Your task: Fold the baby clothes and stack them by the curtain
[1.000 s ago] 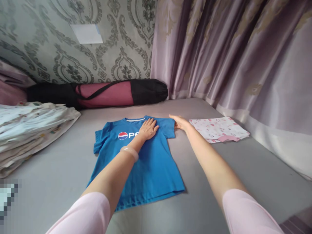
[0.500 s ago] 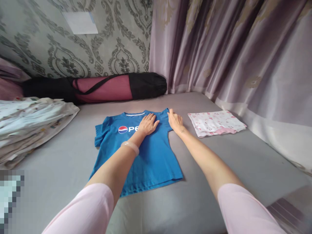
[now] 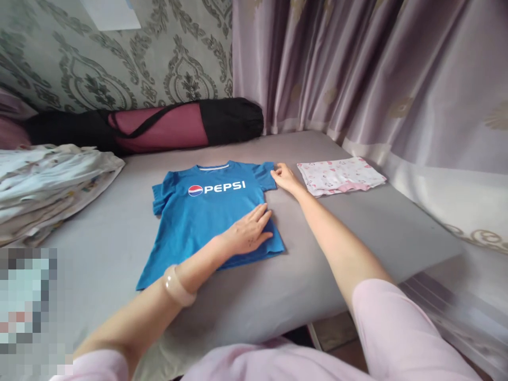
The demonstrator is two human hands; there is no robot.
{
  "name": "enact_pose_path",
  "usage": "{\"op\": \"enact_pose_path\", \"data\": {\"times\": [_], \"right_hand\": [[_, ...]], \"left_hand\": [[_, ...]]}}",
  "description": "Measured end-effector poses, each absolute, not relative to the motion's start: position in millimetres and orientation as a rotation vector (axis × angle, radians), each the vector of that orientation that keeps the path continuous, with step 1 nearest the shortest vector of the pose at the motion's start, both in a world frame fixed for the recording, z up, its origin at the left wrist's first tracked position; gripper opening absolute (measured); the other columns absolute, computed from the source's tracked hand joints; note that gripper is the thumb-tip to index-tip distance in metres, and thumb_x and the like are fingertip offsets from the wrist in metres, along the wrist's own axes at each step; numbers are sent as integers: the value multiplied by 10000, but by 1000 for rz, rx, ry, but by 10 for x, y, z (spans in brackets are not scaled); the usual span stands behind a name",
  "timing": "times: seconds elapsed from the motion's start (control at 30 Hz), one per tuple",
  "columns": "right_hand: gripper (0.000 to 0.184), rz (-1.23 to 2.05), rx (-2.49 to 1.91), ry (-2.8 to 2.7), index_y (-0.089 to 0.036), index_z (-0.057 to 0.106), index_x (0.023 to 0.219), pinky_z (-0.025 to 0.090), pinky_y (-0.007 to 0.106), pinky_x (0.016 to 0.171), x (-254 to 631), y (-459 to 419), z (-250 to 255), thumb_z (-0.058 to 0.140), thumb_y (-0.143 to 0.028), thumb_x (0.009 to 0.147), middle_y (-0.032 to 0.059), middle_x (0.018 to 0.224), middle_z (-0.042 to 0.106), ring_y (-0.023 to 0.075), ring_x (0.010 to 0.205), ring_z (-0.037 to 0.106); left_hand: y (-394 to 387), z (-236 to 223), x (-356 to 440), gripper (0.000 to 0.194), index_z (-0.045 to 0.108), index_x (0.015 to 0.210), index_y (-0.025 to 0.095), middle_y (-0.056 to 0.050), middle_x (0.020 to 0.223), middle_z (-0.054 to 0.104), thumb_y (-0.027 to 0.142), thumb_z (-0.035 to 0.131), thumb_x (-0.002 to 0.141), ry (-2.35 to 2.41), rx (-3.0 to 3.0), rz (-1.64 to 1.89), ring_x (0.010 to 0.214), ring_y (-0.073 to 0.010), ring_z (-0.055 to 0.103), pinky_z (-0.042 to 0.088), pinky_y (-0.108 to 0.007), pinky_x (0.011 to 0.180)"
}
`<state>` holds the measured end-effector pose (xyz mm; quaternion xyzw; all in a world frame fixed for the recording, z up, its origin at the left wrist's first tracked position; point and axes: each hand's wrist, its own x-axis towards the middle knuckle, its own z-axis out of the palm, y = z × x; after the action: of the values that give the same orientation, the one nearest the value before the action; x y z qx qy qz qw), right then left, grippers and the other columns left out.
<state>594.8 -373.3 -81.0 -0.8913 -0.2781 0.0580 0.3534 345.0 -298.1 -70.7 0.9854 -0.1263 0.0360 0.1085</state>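
A blue T-shirt (image 3: 198,219) with a round logo and white PEPSI lettering lies spread on the grey sheet, its collar pointing away from me. My left hand (image 3: 251,231), a pale bangle (image 3: 179,286) on its wrist, rests with fingers stretched out on the shirt's lower right side, near the hem. At the shirt's right sleeve, my right hand (image 3: 288,180) pinches the cuff edge between thumb and fingers. The opposite sleeve (image 3: 161,197) looks bunched.
Right of the shirt lies a folded white cloth (image 3: 341,175) with a pink print. A pile of pale fabric (image 3: 51,185) sits at the left. Along the patterned wall rests a long black and maroon bag (image 3: 159,125). Lilac curtains (image 3: 317,63) hang at the right. The bed edge (image 3: 428,267) shows nearby.
My left hand has slid from the chest down to the lower right side, uncovering the lettering. My right hand stays at the sleeve. The view has shifted, showing the bed's near edge.
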Motion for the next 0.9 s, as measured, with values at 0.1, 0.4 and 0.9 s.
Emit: {"op": "enact_pose_path", "data": {"times": [0.1,0.4,0.9], "right_hand": [[483,174,-2260,-708,-140,451,1336,452,316,935,5814,-3844,-812,549,-306,893,133,1226,629,176,1018,633],[254,182,-2507,-1039,-193,685,821,443,258,729,4993,-4166,-469,461,-288,895,72,844,719,202,835,654],[374,-35,-2714,-1322,-148,572,1219,439,365,930,4395,-4180,-446,348,-233,931,183,1219,624,277,1142,585]], "left_hand": [[-3354,-812,3060,590,267,1459,72,-237,1533,294,442,229,1002,-207,2893,213,1445,-284,228,303,-448,1139],[-3848,-672,2795,364,491,1299,185,-152,1309,560,290,377,970,-66,2894,340,1202,-274,531,477,-443,972],[-3904,-696,2714,422,456,1350,185,-158,1426,432,294,396,948,-22,2794,369,1343,-324,360,349,-514,1081]]}}
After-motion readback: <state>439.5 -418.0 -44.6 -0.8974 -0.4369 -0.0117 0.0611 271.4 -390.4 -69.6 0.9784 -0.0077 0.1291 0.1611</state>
